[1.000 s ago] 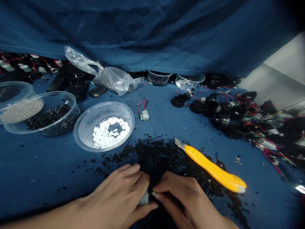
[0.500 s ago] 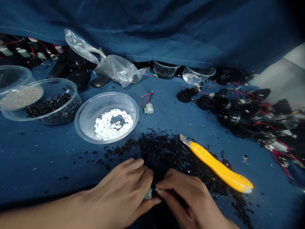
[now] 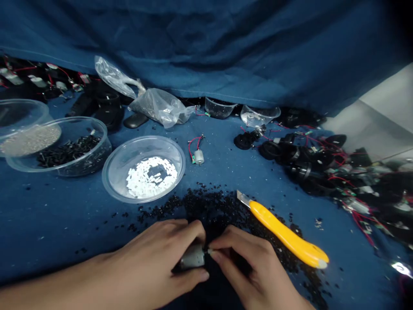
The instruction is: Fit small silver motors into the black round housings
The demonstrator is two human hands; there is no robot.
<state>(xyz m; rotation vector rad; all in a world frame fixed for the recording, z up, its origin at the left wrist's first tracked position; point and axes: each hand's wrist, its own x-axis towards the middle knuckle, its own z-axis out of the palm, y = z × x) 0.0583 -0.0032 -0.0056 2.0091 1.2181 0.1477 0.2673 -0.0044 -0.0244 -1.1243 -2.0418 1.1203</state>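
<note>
My left hand (image 3: 171, 254) is closed around a small silver motor (image 3: 193, 257), with the thumb below it and the fingers over the top. The motor's right end points at my right hand (image 3: 248, 262). There my right thumb and index finger pinch a tiny part at the motor's shaft; it is too small to name. Just beyond both hands lies a scatter of tiny black pieces (image 3: 209, 202). A yellow utility knife (image 3: 284, 232) rests to the right, its blade pointing up and left.
A clear bowl (image 3: 111, 172) holds small white pieces; another clear tub (image 3: 106, 146) holds black pieces. Behind lie a motor with red wires (image 3: 199, 157) and a plastic bag (image 3: 158, 105). Black housings with wires (image 3: 300, 168) are heaped on the right. A blue cloth (image 3: 206, 47) hangs behind.
My left fingers have shifted so that more of the motor shows. My right pinch remains at the shaft end. The whole view has moved slightly.
</note>
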